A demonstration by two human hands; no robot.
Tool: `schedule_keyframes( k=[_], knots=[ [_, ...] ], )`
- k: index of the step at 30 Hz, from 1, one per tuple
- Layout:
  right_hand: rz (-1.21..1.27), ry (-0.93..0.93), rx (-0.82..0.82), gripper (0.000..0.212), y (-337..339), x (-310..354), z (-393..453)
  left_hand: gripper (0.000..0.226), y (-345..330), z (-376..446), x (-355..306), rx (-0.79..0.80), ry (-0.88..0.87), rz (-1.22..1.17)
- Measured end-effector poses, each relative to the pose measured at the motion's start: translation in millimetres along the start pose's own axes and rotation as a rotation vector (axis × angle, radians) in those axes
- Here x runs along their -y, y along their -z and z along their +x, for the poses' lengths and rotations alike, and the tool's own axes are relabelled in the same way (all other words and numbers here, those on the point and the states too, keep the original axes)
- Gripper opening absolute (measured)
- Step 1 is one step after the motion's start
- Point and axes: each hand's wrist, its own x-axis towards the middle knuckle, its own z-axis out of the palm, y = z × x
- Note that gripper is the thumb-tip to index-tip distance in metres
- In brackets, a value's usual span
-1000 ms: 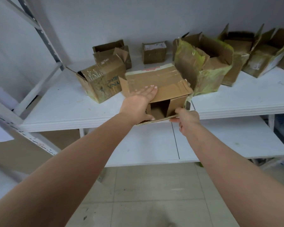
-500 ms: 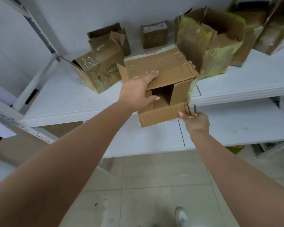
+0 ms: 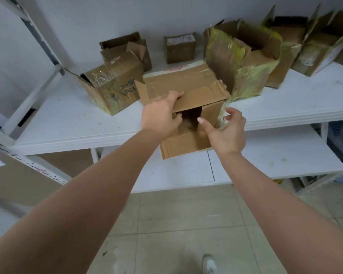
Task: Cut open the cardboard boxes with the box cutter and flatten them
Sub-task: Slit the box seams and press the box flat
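Shelf (image 3: 67, 123) carried the whole stock: one brown box (image 3: 186, 89) at the front edge under the hands, a printed box (image 3: 115, 89) just beside it on the left, a yellow-taped box (image 3: 244, 62) touching or nearly touching it on the right, further boxes behind and at far right.

Working box lay on its side, open end facing the person, bottom flap (image 3: 184, 145) hanging out past the shelf edge over the lower shelf (image 3: 285, 155). Risk: with that much overhang, a pull could tip the box off onto the floor.

Left hand (image 3: 160, 113) gripped the top flap, fingers curled over its edge. Risk: one-handed hold, so the box could twist if the flap tore along its taped crease.

Right hand (image 3: 226, 131) was apart from the cardboard or only just touching it, fingers loosely spread, holding nothing visible. Box cutter was not seen anywhere in view; could not tell where it was. Risk: if flaps were forced by hand, tape would tear ragged instead of cutting clean. Risk: loose tape (image 3: 223, 113) at the right corner could snag the fingers.
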Motion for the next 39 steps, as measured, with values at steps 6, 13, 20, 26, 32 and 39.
schedule_keyframes(
  k=[6,13,20,26,32,39],
  knots=[
    [-0.081,0.008,0.042,0.077,-4.2,13.0,5.1,0.071,3.0,-5.2,7.1,0.097,-0.097,-0.012],
    [-0.005,0.033,0.1,0.053,17.4,-1.7,7.1,0.093,31.2,-16.5,32.8,0.196,-0.246,0.089],
    [0.08,0.093,0.15,0.029,10.4,-3.7,23.7,0.105,44.3,-38.9,44.8,0.009,-0.092,0.132],
    [0.135,-0.037,0.07,0.026,8.8,-4.2,35.4,0.109,49.0,-42.2,64.9,0.004,0.053,0.233],
    [0.208,0.042,0.135,0.033,13.6,4.3,37.8,0.088,28.0,-55.5,69.1,0.135,0.189,-0.321],
    [0.341,0.188,0.143,0.022,35.3,21.6,58.5,0.08,24.7,-42.2,35.4,0.116,0.194,-0.078]
  ],
)
